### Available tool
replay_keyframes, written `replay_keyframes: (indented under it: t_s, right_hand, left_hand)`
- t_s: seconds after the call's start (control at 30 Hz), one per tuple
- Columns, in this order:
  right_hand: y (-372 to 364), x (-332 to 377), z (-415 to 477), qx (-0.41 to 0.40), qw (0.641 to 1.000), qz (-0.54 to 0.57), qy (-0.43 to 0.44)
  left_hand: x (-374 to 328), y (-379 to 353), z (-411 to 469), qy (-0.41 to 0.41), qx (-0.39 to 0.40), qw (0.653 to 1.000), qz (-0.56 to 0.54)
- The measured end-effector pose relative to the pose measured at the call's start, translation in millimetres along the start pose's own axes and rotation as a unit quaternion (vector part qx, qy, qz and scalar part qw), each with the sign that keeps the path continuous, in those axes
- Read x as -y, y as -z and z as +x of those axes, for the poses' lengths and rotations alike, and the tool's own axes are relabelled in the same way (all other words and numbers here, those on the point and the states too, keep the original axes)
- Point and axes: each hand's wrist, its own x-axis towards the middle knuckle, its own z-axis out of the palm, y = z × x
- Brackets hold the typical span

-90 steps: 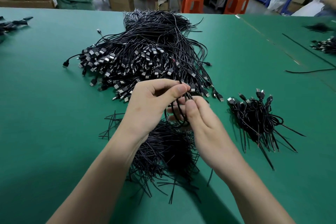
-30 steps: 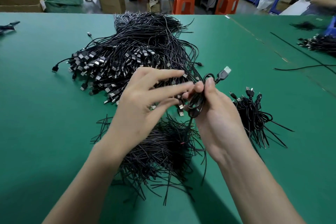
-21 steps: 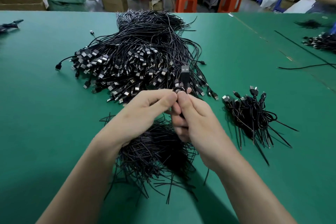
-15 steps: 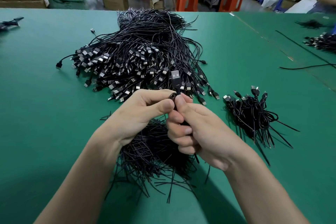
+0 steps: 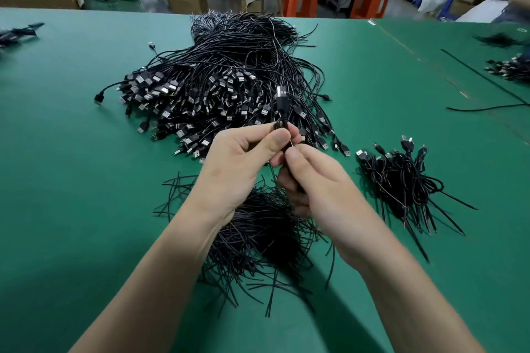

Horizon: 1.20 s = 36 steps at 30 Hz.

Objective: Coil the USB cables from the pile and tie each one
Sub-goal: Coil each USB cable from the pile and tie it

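Over the tie heap [image 5: 263, 238], left hand [image 5: 238, 163] and right hand [image 5: 318, 180] both pinch a coiled cable [image 5: 282, 107]; the tying step seems in hand, and next the tie needs twisting tight.

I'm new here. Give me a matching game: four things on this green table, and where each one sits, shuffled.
1 big loose cable pile
2 small heap of tied cables
3 heap of tie wires
4 held cable

A pinched by left hand and right hand, plug up
B right of both hands
C under the wrists
D beyond the hands

Pairs: 1-D, 2-B, 3-C, 4-A.
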Motion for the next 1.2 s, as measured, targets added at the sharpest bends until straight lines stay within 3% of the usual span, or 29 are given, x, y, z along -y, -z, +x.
replay_keyframes:
  t_s: [0.1,0.23,0.5,0.67,0.73,0.77,0.87,0.9,1.03,1.2]
  right_hand:
    - [-6.4,-5.6,-1.5,-0.093,0.959,-0.257,0.072]
    - [-11.1,-6.8,-5.1,-0.152,0.882,-0.438,0.092]
    - [-3.2,-6.6,-5.6,-0.130,0.842,-0.512,0.105]
    - [3.5,-12.7,-6.1,-0.133,0.871,-0.463,0.096]
    - [7.5,-14.8,-6.3,-0.137,0.891,-0.424,0.084]
    - [9.1,-15.4,-6.6,-0.139,0.900,-0.405,0.081]
    - [11.3,-16.8,-8.1,-0.133,0.914,-0.377,0.067]
    - [11.4,-17.3,-8.5,-0.128,0.916,-0.376,0.062]
    - [10.4,-18.3,-9.9,-0.119,0.918,-0.374,0.057]
    - [10.8,-20.3,-11.4,-0.118,0.920,-0.370,0.057]
  left_hand:
    - [0.2,-2.3,-0.9,0.000,-0.021,0.999,0.027]
    - [1.9,-6.8,-3.2,-0.003,-0.041,0.996,0.078]
    - [4.1,-9.6,-4.5,0.013,-0.057,0.994,0.094]
    - [2.0,1.0,-2.4,0.050,0.025,0.991,0.119]
    - [3.0,12.1,0.0,0.073,0.050,0.966,0.243]
    - [3.0,18.3,1.2,0.082,0.072,0.933,0.343]
    - [-1.8,27.8,-0.4,0.109,0.154,0.780,0.596]
    - [-3.3,27.5,-1.2,0.118,0.165,0.752,0.627]
    - [-2.6,21.4,-2.1,0.135,0.177,0.718,0.659]
    - [1.6,22.5,-2.6,0.110,0.172,0.718,0.665]
